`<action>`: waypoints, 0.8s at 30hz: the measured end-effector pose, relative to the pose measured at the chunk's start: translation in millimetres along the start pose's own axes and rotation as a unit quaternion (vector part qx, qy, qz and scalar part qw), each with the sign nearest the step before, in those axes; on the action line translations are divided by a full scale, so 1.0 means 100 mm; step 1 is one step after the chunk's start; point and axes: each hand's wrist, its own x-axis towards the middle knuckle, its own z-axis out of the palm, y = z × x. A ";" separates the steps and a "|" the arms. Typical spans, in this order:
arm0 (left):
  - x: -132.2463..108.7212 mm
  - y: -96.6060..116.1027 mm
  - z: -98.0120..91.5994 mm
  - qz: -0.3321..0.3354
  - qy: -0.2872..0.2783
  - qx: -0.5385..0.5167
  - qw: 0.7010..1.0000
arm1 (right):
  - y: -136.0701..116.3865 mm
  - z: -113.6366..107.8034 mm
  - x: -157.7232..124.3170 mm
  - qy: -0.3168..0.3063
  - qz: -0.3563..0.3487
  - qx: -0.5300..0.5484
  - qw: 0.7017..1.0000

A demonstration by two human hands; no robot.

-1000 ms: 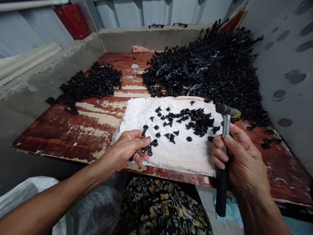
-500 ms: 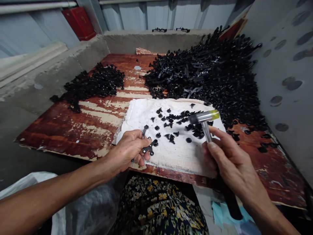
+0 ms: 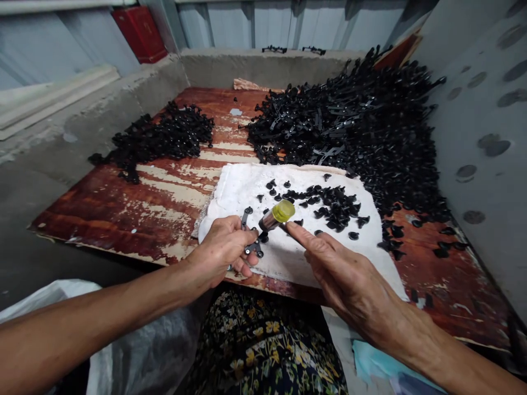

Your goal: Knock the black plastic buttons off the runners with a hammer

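My left hand [image 3: 220, 247] grips a black branched plastic piece [image 3: 252, 248] just above the white padded sheet [image 3: 234, 192]. My right hand [image 3: 349, 280] is shut on a small hammer [image 3: 275, 215] with a yellow-tipped head and a metal neck. The hammer's dark end sits right by the piece in my left hand, though I cannot tell if they touch. Its handle is hidden by my right hand. My right index finger stretches out beside the neck. Several small black pieces [image 3: 335, 206] lie scattered on the sheet.
A big heap of black parts [image 3: 349, 120] and a smaller heap [image 3: 160, 137] lie on a peeling red-brown wooden board [image 3: 119, 225]. Concrete walls [image 3: 255, 68] surround the board. Below are a white sack [image 3: 49, 307], my floral-patterned lap [image 3: 263, 345] and a blue cloth [image 3: 370, 362].
The hammer has swung left and down from above the scattered pieces to the piece in my left hand. My right hand has moved left with it, and my left hand has barely moved.
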 end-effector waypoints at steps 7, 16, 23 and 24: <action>-0.02 0.03 0.02 0.007 0.001 -0.024 1.000 | 0.00 -0.03 0.01 0.019 -0.018 -0.004 1.000; -0.04 0.00 0.04 0.003 0.004 -0.065 0.998 | -0.03 -0.03 0.01 0.026 -0.027 -0.019 0.999; -0.06 0.01 0.05 -0.004 0.016 -0.096 0.995 | -0.06 -0.08 -0.02 -0.016 -0.020 -0.054 0.998; -0.05 0.01 0.05 -0.002 0.017 -0.094 0.995 | -0.07 -0.08 -0.03 0.003 -0.005 -0.031 1.000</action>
